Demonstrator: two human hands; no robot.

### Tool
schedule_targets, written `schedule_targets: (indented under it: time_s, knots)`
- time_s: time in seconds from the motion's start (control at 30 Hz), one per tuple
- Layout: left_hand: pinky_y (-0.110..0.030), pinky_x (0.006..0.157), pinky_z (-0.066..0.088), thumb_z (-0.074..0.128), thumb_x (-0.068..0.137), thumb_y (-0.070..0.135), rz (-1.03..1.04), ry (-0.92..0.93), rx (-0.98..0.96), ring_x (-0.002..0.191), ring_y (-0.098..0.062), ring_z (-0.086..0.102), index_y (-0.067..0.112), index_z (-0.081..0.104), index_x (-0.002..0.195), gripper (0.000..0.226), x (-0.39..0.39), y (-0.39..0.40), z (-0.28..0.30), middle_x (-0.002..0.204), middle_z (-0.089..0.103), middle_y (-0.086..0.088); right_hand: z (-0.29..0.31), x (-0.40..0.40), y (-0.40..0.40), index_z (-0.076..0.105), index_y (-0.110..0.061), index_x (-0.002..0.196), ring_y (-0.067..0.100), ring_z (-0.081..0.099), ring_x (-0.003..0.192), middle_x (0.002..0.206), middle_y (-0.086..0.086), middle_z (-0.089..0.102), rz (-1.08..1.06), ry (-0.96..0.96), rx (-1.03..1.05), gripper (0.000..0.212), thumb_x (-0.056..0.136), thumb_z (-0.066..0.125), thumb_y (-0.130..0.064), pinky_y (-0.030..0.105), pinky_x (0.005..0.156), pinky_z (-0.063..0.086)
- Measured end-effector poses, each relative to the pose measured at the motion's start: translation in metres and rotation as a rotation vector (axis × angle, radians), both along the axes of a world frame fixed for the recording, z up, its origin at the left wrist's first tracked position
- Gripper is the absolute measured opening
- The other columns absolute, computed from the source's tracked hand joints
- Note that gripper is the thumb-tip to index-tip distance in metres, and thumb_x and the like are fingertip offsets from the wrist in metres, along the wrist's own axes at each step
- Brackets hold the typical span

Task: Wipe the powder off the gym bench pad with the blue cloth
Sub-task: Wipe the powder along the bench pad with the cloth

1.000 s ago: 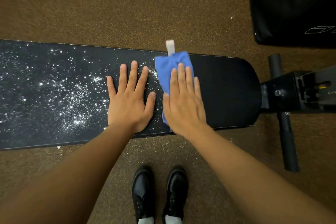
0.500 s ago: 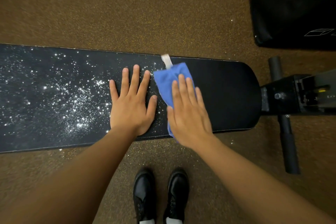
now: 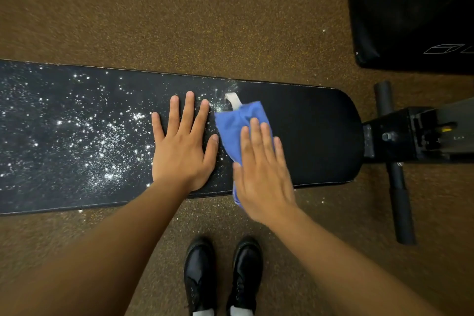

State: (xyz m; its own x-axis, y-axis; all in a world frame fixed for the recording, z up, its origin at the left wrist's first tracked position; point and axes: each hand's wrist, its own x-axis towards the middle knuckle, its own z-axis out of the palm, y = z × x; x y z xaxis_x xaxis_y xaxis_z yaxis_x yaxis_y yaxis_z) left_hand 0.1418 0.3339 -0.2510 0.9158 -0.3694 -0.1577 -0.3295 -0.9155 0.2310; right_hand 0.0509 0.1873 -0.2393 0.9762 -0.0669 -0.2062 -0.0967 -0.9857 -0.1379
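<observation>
Blue cloth (image 3: 232, 127) lies lengthwise across the pad (image 3: 307, 136), tab toward the frame top, under the flat right hand (image 3: 261, 174); left hand (image 3: 183, 146) spread flat beside powder (image 3: 102, 141).

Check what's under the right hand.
The blue cloth, pressed flat on the pad by the right hand. Its far end and white tag stick out past the fingers; a corner hangs over the near edge. Any powder beneath the cloth is covered.

Blue cloth (image 3: 232, 131) flat on powder-speckled black bench pad (image 3: 315, 136)
</observation>
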Motion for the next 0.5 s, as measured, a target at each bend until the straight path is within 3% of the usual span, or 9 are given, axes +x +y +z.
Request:
schedule_targets:
  time_s: [0.13, 0.27, 0.37, 0.5]
  knots:
    - [-0.055, 0.119, -0.007, 0.018, 0.098, 0.053, -0.001, -0.012, 0.003, 0.15, -0.023, -0.014, 0.025, 0.006, 0.157, 0.067, -0.001, 0.0, 0.001, 0.165, -0.006, 0.0, -0.001, 0.03, -0.033, 0.009, -0.002, 0.154, 0.03, -0.003, 0.15, 0.163, 0.017, 0.001, -0.166, -0.008, -0.044, 0.064, 0.099, 0.017, -0.036, 0.047, 0.121, 0.006]
    - [-0.056, 0.119, -0.007, 0.018, 0.097, 0.053, 0.003, -0.005, 0.006, 0.15, -0.023, -0.013, 0.026, 0.006, 0.157, 0.067, -0.001, -0.001, 0.001, 0.165, -0.005, -0.001, -0.002, 0.081, -0.012, 0.002, -0.003, 0.154, 0.029, -0.01, 0.15, 0.163, 0.016, -0.007, -0.232, -0.026, 0.013, 0.066, 0.101, 0.021, -0.038, 0.046, 0.121, -0.001]
    - [-0.056, 0.119, -0.007, 0.018, 0.096, 0.053, -0.001, 0.006, -0.006, 0.15, -0.022, -0.015, 0.026, 0.005, 0.157, 0.068, 0.001, 0.0, 0.001, 0.165, -0.007, 0.0, 0.002, 0.05, 0.008, 0.001, -0.005, 0.154, 0.026, -0.013, 0.149, 0.162, 0.014, -0.009, -0.093, -0.01, 0.06, 0.068, 0.099, 0.006, -0.044, 0.045, 0.121, -0.003]
    - [-0.055, 0.119, -0.008, 0.019, 0.097, 0.052, -0.005, -0.009, -0.007, 0.151, -0.023, -0.013, 0.025, 0.007, 0.157, 0.067, 0.0, 0.001, 0.001, 0.165, -0.006, -0.001, -0.001, -0.006, -0.006, 0.001, -0.008, 0.154, 0.025, -0.011, 0.15, 0.163, 0.012, -0.007, -0.052, 0.006, 0.051, 0.063, 0.101, 0.009, -0.04, 0.047, 0.122, 0.003]
